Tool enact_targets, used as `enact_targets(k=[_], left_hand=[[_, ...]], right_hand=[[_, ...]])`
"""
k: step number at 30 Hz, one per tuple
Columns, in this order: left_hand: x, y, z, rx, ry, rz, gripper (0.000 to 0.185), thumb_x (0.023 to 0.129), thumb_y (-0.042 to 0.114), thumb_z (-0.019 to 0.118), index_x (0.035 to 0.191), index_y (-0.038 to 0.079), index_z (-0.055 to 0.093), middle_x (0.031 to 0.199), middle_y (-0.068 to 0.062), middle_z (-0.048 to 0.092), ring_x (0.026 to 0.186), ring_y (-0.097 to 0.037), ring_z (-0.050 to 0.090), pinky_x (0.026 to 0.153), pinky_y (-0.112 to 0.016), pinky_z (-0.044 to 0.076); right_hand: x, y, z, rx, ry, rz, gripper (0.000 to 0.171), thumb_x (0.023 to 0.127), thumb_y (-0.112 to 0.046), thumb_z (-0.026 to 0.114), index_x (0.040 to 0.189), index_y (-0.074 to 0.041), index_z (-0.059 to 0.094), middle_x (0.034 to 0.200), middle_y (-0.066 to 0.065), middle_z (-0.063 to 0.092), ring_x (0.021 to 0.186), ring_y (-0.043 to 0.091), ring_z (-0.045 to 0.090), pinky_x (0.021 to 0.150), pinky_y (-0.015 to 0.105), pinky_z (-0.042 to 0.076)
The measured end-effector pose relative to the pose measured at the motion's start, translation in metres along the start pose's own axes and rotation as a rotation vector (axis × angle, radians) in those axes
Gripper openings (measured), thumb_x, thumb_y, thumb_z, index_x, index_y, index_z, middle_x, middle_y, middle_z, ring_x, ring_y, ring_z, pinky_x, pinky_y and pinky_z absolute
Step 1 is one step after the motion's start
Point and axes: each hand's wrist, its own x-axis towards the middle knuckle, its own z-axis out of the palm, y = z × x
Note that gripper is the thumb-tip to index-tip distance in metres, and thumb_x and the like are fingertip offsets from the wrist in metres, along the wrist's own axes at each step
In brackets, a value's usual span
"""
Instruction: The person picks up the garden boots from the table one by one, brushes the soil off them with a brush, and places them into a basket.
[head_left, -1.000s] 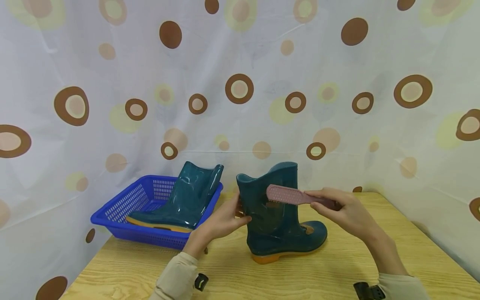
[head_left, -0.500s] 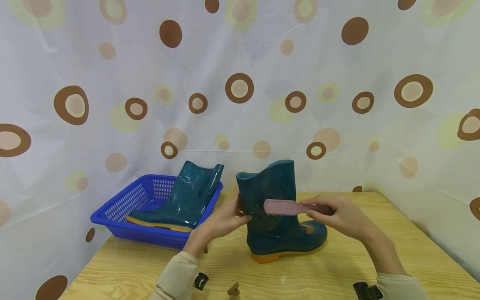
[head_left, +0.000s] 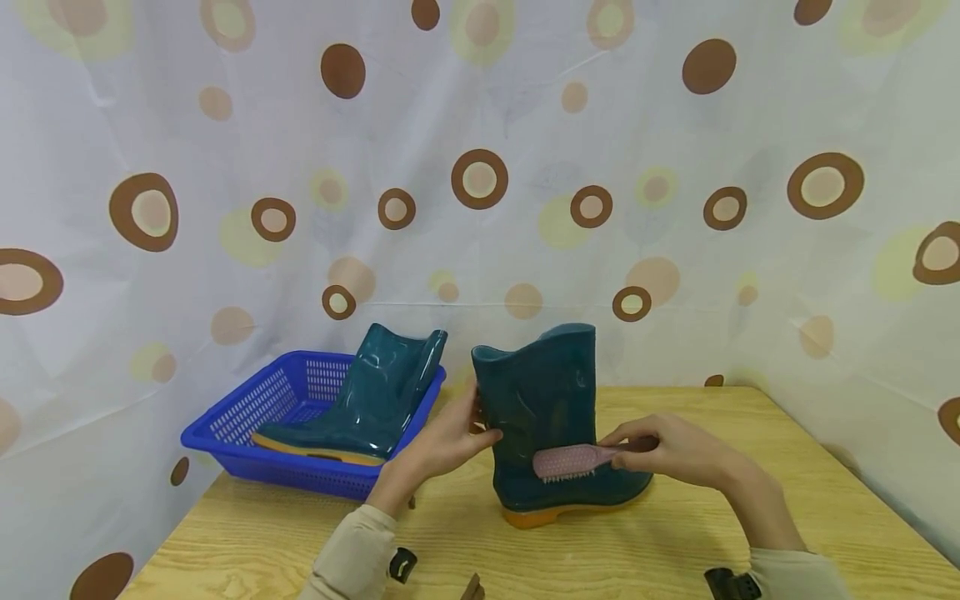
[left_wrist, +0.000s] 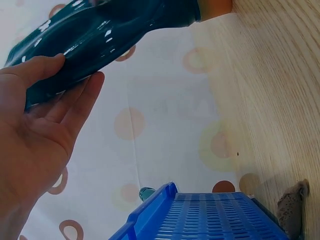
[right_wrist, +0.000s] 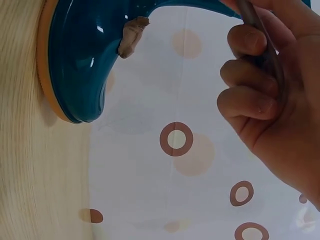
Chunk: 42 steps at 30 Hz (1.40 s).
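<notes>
In the right hand (head_left: 681,450): brush (head_left: 567,461) (pink).

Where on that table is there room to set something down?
The table is bare between the right hand and its own right edge. Another patch lies before the standing boot, between the sleeves, with a brown lump at its near end. The left is crowded: a blue basket holding another boot, then the left hand gripping the standing boot.

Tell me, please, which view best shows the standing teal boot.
Head view: the standing teal boot appears nearly whole. Left wrist shows its shaft and orange heel; right wrist, mainly its foot and a brown lump.
</notes>
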Motion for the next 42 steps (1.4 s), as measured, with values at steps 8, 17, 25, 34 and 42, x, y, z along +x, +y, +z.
enact_targets(k=[8,17,25,34,42], left_hand=[[0.000,-0.003,-0.002,0.024,0.074,-0.068,0.064,0.092,0.013,0.068,0.146,0.007,0.033,0.125,-0.017,0.063,0.105,-0.027,0.066,0.088,-0.041,0.058],[-0.001,-0.004,-0.008,0.046,0.210,-0.170,0.064,0.089,0.011,0.071,0.143,0.005,0.037,0.125,-0.020,0.064,0.105,-0.031,0.068,0.088,-0.044,0.059],[-0.002,-0.008,-0.013,0.103,0.334,-0.240,0.062,0.087,0.012,0.073,0.140,0.004,0.041,0.117,-0.018,0.068,0.095,-0.025,0.067,0.084,-0.040,0.060],[-0.004,-0.011,-0.019,0.128,0.355,-0.280,0.061,0.088,0.015,0.071,0.139,0.005,0.041,0.113,-0.016,0.066,0.091,-0.024,0.062,0.082,-0.039,0.057],[-0.003,-0.010,-0.021,0.104,0.292,-0.310,0.077,0.088,0.016,0.071,0.150,0.002,0.028,0.133,-0.022,0.060,0.105,-0.030,0.063,0.094,-0.047,0.055]], right_hand=[[-0.010,-0.001,-0.006,-0.004,0.134,-0.047,0.031,0.100,-0.028,0.059,0.128,-0.015,0.066,0.105,0.003,0.072,0.083,0.002,0.062,0.069,0.024,0.051],[-0.010,-0.001,-0.007,-0.145,0.308,-0.007,0.032,0.100,-0.027,0.059,0.129,-0.016,0.065,0.093,-0.005,0.067,0.072,0.004,0.052,0.061,0.025,0.043],[-0.008,0.003,-0.003,-0.210,0.395,0.049,0.029,0.103,-0.032,0.054,0.128,-0.020,0.064,0.066,-0.006,0.044,0.055,0.005,0.037,0.053,0.025,0.033],[-0.002,0.010,0.002,-0.210,0.310,0.123,0.034,0.105,-0.037,0.048,0.129,-0.015,0.058,0.070,-0.002,0.045,0.056,0.008,0.038,0.054,0.026,0.033],[0.004,0.016,0.014,-0.076,0.122,0.193,0.037,0.105,-0.036,0.046,0.132,-0.012,0.050,0.086,0.003,0.058,0.050,0.011,0.035,0.046,0.027,0.036]])
